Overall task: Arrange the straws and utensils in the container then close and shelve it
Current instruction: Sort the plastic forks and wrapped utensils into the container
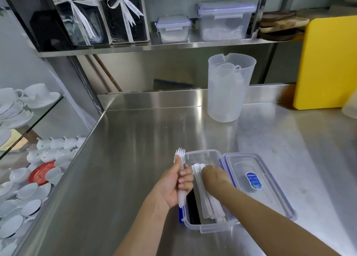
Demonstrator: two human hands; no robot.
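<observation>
Left hand [174, 184] clamped on forks [181, 159]; right hand [213, 175] grip indeterminate among straws [205, 196], container [207, 229] 6 o'clock. Risk: forks slipping, scattering.

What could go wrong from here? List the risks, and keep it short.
1. The left hand grips a bundle of clear plastic forks beside the open container; a loose grip could spill them on the steel counter.
2. The right hand presses on the wrapped straws; uneven ones may stop the lid from closing.
3. Forks laid over the straws may stand too high for the lid.
</observation>
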